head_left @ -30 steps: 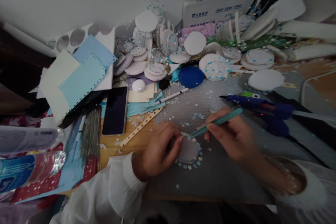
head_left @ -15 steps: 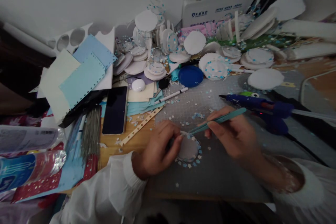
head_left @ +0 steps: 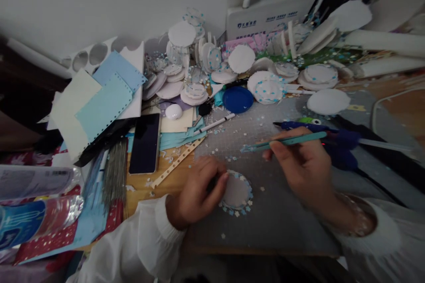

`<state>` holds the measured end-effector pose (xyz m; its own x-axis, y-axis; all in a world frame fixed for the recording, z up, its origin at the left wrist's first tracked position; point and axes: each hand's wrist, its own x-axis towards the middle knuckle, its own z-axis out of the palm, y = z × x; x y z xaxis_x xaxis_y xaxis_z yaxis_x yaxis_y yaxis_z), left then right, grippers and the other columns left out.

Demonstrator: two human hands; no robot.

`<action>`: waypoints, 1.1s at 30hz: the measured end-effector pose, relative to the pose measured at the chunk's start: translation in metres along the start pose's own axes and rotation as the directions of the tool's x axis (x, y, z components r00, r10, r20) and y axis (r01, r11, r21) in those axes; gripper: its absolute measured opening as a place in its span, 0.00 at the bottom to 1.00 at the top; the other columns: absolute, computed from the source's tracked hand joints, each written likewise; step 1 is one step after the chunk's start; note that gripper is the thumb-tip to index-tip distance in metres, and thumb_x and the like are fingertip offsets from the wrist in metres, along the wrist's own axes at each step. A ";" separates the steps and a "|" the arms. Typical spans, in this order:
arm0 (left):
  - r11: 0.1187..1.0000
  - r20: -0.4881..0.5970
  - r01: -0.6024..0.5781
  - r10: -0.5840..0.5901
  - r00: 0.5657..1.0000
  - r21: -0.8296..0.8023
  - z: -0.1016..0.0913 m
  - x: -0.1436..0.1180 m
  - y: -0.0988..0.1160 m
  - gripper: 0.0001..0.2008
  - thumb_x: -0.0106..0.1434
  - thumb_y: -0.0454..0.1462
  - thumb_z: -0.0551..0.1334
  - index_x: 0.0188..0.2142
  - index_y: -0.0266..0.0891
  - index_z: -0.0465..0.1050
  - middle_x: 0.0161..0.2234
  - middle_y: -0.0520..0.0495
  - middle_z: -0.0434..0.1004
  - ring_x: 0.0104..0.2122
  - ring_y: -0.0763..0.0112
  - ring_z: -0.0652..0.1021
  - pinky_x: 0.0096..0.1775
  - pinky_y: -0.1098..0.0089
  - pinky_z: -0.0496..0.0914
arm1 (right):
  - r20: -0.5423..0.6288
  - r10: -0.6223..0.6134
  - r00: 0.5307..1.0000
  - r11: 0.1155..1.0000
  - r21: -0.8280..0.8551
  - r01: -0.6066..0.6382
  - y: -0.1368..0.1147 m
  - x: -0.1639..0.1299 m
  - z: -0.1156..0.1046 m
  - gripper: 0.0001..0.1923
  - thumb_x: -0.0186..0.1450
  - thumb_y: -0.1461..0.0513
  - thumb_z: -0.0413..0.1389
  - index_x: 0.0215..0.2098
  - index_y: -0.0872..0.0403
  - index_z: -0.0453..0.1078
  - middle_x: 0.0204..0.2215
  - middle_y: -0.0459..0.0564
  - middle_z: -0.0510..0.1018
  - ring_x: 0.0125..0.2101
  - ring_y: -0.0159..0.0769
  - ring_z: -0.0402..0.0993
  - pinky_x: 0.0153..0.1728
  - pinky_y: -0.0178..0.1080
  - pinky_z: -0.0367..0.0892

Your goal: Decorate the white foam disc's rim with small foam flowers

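My right hand (head_left: 300, 161) grips a pair of teal tweezers (head_left: 295, 139) between thumb and fingers, tips pointing left. Those tips are over a small cluster of blue paper bits (head_left: 246, 147) on the grey cutting mat (head_left: 275, 230); whether they pinch one I cannot tell. With curled fingers, my left hand (head_left: 202, 190) holds the left edge of a round whitish disc (head_left: 236, 191) lying on the mat. Tiny blue and white paper stars ring the disc's rim. My left fingers hide part of that edge.
A blue glue gun (head_left: 341, 137) lies right of my right hand. Behind the mat are a blue lid (head_left: 237, 99) and several star-trimmed white discs (head_left: 268, 87). Leftward are a phone (head_left: 144, 143), a punched strip (head_left: 179, 161), wires (head_left: 115, 172) and bottles (head_left: 36, 216).
My right hand has drawn the tweezers away from the disc's upper rim, up and to the right, toward the blue bits. My left hand stays at the disc's edge.
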<state>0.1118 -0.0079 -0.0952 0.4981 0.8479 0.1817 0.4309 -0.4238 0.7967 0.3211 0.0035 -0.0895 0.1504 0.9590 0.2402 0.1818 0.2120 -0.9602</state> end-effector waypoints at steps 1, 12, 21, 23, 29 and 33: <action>1.000 0.005 -0.003 0.003 1.000 0.014 0.000 0.000 0.000 0.06 0.68 0.33 0.53 0.34 0.39 0.65 0.31 0.46 0.71 0.33 0.67 0.71 0.37 0.66 0.66 | -0.032 -0.016 0.999 1.000 -0.002 0.016 0.000 0.001 0.000 0.05 0.64 0.58 0.58 0.33 0.48 0.66 0.24 0.45 0.72 0.22 0.33 0.71 0.23 0.38 0.70; 0.983 0.044 -0.151 0.147 0.988 0.107 -0.007 0.004 0.006 0.08 0.68 0.34 0.53 0.36 0.38 0.70 0.37 0.42 0.78 0.38 0.65 0.75 0.42 0.63 0.67 | -0.066 -0.188 0.980 0.982 -0.022 0.187 0.016 0.002 -0.009 0.04 0.64 0.60 0.57 0.38 0.48 0.67 0.36 0.51 0.75 0.35 0.41 0.76 0.31 0.44 0.75; 0.999 0.038 -0.032 0.031 0.999 0.033 -0.017 -0.001 0.015 0.10 0.68 0.37 0.54 0.44 0.39 0.72 0.43 0.41 0.77 0.46 0.61 0.75 0.48 0.60 0.69 | -0.073 -0.340 0.938 0.938 -0.106 0.331 0.016 0.008 -0.017 0.06 0.64 0.64 0.57 0.40 0.51 0.67 0.36 0.50 0.76 0.37 0.38 0.75 0.37 0.42 0.73; 0.996 0.063 -0.001 -0.005 0.998 0.094 -0.020 -0.003 0.017 0.11 0.67 0.37 0.55 0.48 0.40 0.70 0.46 0.40 0.76 0.49 0.60 0.74 0.51 0.58 0.68 | -0.063 -0.368 0.928 0.926 -0.112 0.359 0.014 0.010 -0.019 0.06 0.64 0.64 0.57 0.39 0.51 0.68 0.35 0.50 0.77 0.38 0.38 0.75 0.38 0.41 0.72; 0.923 0.208 -0.066 -0.015 0.978 0.378 -0.025 -0.008 0.028 0.38 0.51 0.45 0.71 0.58 0.40 0.59 0.57 0.36 0.66 0.57 0.49 0.68 0.57 0.50 0.63 | -0.080 -0.417 0.905 0.909 -0.053 0.414 0.003 0.012 -0.021 0.06 0.62 0.67 0.59 0.36 0.51 0.69 0.32 0.49 0.77 0.36 0.37 0.76 0.38 0.41 0.72; 0.881 0.203 -0.094 -0.002 0.979 0.464 -0.021 -0.010 0.032 0.33 0.52 0.44 0.71 0.54 0.40 0.62 0.53 0.38 0.70 0.53 0.52 0.71 0.53 0.52 0.66 | -0.101 -0.404 0.909 0.915 -0.048 0.401 0.004 0.009 -0.018 0.06 0.61 0.66 0.59 0.36 0.50 0.68 0.32 0.48 0.77 0.36 0.37 0.77 0.36 0.39 0.73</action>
<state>0.1048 -0.0235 -0.0590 0.6392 0.7668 0.0593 0.6819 -0.6007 0.4173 0.3401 0.0097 -0.0882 0.1619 0.7673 0.6205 0.2729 0.5694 -0.7754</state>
